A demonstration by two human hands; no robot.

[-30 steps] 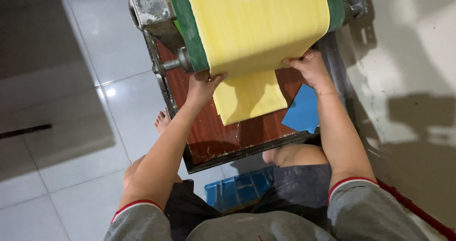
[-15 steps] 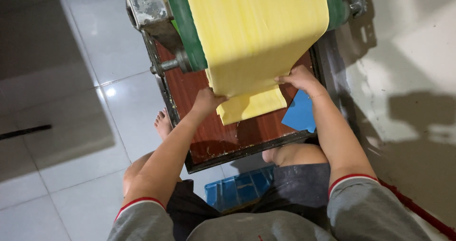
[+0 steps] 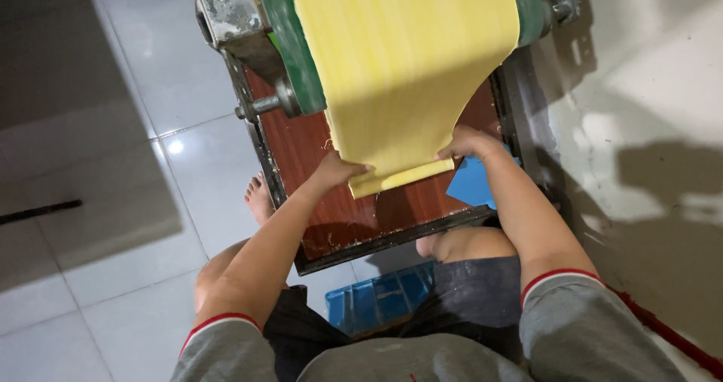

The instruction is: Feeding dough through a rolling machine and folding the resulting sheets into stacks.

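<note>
A wide yellow sheet of dough (image 3: 407,58) hangs down from a green roller machine (image 3: 290,50) over a reddish-brown wooden tray (image 3: 316,201). My left hand (image 3: 339,169) grips the sheet's lower left corner. At the lower right corner, my right hand (image 3: 468,142) holds the same edge. Between both hands the bottom edge (image 3: 403,177) is folded up into a narrow roll just above the tray.
A metal shaft (image 3: 260,107) sticks out of the machine's left side. A blue flat piece (image 3: 473,184) lies on the tray by my right wrist. A blue plastic crate (image 3: 376,301) sits under me between my knees. White floor tiles (image 3: 135,224) and my bare foot (image 3: 258,197) are at left.
Both hands have pulled toward me and closer together with the sheet's end. The hanging flap of dough is now folded up into a narrow roll at the bottom edge.
</note>
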